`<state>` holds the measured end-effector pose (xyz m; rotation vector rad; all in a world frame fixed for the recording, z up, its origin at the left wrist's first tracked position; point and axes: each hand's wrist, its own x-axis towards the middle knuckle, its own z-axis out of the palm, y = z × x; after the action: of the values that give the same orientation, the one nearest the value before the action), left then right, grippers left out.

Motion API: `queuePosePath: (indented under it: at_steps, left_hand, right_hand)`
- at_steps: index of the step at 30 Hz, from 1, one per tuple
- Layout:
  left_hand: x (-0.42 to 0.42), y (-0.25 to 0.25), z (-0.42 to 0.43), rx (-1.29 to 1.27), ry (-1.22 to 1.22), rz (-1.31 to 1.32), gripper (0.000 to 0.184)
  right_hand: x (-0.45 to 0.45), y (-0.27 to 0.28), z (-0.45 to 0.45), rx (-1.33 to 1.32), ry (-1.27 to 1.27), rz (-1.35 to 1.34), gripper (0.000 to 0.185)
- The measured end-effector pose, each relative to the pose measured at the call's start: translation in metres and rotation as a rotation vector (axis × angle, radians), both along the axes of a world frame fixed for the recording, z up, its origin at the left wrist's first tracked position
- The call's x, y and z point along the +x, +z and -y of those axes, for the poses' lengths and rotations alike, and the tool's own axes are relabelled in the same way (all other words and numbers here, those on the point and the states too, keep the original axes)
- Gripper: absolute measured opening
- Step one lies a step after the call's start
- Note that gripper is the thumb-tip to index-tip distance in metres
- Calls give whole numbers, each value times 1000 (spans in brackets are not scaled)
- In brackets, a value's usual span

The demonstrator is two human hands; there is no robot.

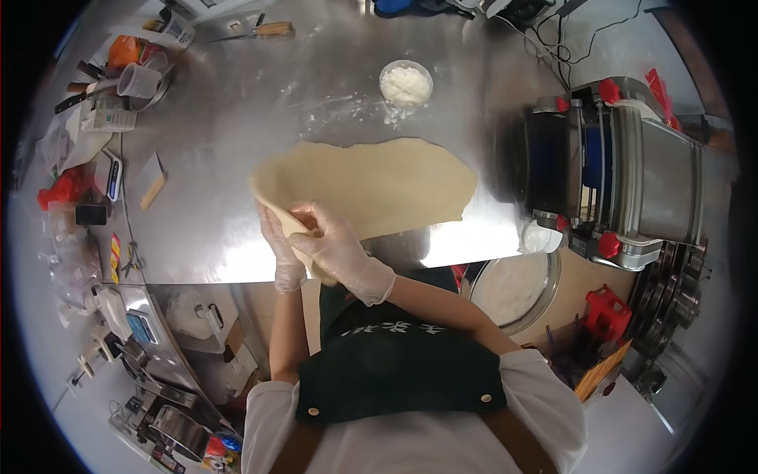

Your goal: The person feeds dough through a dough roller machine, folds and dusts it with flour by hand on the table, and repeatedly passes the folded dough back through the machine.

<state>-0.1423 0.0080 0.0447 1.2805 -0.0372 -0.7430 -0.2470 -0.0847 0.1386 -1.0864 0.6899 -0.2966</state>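
A wide, flat sheet of dough [387,186] lies across the steel table, its left end lifted and folded near the front edge. My left hand [283,249], in a clear plastic glove, is closed on the outer left side of that raised end. My right hand [335,249], gloved the same way, grips the folded dough from the right, fingers curled over it. A flap of dough hangs down between the two hands at the table edge. Beyond the sheet stands a clear bowl of flour [406,84], with some flour spilled beside it.
A dough-rolling machine [616,170] stands on the right. A scraper [154,186] lies to the left, near a digital scale [113,175] and scissors [134,257]. A knife [264,30] rests at the back. Below the front edge is a large round basin [513,292].
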Motion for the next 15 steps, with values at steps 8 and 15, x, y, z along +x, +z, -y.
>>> queuePosePath:
  at_steps: [8, 15]
  left_hand:
    - [-31, -41, 79, 1013, -810, 1425, 64]
    - [-27, -50, 76, 1036, -883, 1508, 68]
  right_hand:
    - [-62, -152, 44, -54, -361, -203, 43]
    - [-83, -166, 49, -461, -310, -448, 54]
